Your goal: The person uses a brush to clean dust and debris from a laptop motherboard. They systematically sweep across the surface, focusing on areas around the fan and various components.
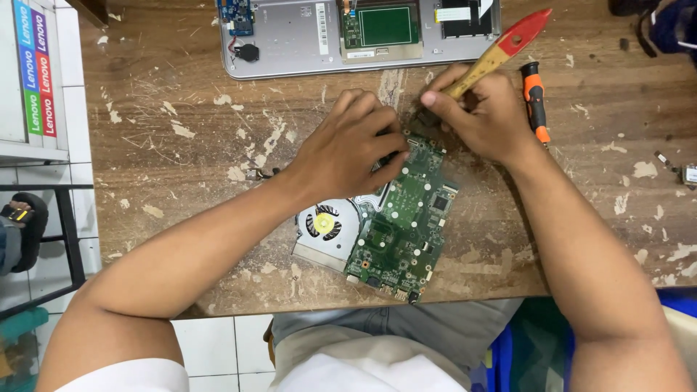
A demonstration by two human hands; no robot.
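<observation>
Near the bench's (181, 87) front edge a silver cooling fan (324, 229) adjoins a green circuit board (406, 225). The left hand (348, 149) presses down, fingers curled, on the board's far end. The right hand (483, 116) grips a wooden-handled brush (501, 51) there, its bristles hidden. An orange screwdriver (535, 98) lies just beside it. An opened laptop shell (290, 43) sits at the far edge.

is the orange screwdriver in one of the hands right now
No. The orange screwdriver lies on the wooden table beside the right hand, which grips a paintbrush instead.
</observation>
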